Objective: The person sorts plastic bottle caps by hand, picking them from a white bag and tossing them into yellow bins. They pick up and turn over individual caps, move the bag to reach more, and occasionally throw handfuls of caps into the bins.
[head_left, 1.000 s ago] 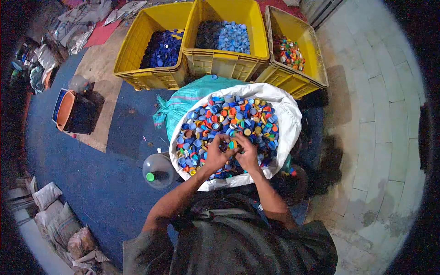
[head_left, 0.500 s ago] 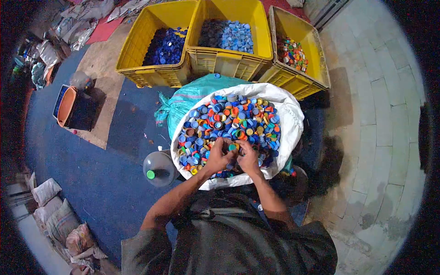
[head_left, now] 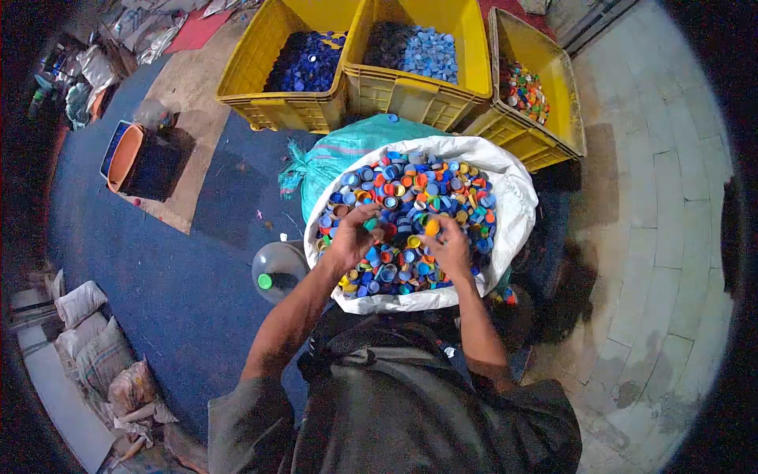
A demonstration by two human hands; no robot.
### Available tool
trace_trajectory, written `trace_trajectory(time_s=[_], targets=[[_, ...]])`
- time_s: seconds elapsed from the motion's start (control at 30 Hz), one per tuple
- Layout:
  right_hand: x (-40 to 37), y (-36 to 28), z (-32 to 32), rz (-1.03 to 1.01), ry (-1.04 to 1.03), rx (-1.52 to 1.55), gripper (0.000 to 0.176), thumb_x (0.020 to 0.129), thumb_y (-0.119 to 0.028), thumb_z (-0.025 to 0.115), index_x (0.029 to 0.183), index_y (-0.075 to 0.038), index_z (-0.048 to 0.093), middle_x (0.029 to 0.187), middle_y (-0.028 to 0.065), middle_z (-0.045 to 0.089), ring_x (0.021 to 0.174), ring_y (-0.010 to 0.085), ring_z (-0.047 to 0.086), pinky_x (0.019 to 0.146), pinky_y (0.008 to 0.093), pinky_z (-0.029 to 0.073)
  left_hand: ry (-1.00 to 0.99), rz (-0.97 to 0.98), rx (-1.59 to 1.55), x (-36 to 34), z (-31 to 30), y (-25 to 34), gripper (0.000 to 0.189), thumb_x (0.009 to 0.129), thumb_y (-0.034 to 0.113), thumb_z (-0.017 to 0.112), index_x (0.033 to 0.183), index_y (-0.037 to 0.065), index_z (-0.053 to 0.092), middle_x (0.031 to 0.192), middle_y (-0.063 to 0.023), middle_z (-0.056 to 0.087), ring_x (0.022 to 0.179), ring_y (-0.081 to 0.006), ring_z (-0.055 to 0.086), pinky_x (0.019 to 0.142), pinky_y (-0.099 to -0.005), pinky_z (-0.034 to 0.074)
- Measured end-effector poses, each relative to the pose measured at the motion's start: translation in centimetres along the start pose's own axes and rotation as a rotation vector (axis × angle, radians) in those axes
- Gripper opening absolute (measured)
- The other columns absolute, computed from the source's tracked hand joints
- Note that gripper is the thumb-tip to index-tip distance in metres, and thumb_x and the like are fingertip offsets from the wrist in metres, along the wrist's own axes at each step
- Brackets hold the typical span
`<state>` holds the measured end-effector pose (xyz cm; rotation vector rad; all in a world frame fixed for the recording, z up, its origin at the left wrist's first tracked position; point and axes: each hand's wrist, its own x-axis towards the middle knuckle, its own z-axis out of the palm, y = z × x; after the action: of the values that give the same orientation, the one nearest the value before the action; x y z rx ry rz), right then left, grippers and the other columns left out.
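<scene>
Caps [head_left: 395, 272] in many colours filled the open white sack [head_left: 513, 186], heaped beneath and around the fingers of both hands. The left hand [head_left: 347, 238] had its fingers curled about a green cap [head_left: 370, 225], thumb and fingertips close together at its edge. The right hand [head_left: 452, 249] pinched a yellow cap [head_left: 432, 227] at its fingertips, the two hands apart with loose caps showing between them. Beyond the fingers, the pale rim of the sack lay folded outward, and a teal sack [head_left: 339, 162] bulged just behind it, one blue cap [head_left: 392, 118] on its top. Farther ahead of the fingers stood three yellow bins side by side: the left bin [head_left: 296, 110] held dark blue caps, the middle bin [head_left: 426, 91] dark ones beside light blue ones, and the right bin [head_left: 517, 134] mostly orange, white and green ones. Left of the fingers, a clear bottle [head_left: 286, 259] with a green top [head_left: 264, 281] lay just beside the white sack. Well out to the left, past the bottle, an orange tub [head_left: 125, 158] sat on a brown mat [head_left: 178, 170].
</scene>
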<state>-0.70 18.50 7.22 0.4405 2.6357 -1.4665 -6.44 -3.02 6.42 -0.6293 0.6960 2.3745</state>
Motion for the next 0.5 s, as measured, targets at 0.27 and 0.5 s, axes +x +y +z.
trace_trajectory(time_s=[0.27,0.5], targets=[[0.3,4.7,0.2,-0.137,0.407,-0.026,0.043,0.076,-0.009,0.07,0.113,-0.001,0.051,0.101,0.017,0.063,0.093,0.0307,0.061,0.076,0.0381,0.048,0.187,-0.024,-0.08,-0.5,-5.3,-0.2,0.015,0.086,0.021,0.063,0.085,0.009,0.053,0.07,0.0005,0.049,0.061,-0.0097,0.047,0.05,-0.0219,0.041],[-1.7,9.6,2.0,-0.215,0.299,-0.132,0.025,0.074,-0.004,0.07,0.097,-0.002,0.06,0.078,0.0073,0.063,0.066,0.0177,0.06,0.057,0.0307,0.047,-0.006,0.058,0.128,-1.5,-8.3,-0.7,0.011,0.09,0.02,0.053,0.095,0.011,0.055,0.074,0.0022,0.054,0.064,-0.0098,0.052,0.059,-0.022,0.043]])
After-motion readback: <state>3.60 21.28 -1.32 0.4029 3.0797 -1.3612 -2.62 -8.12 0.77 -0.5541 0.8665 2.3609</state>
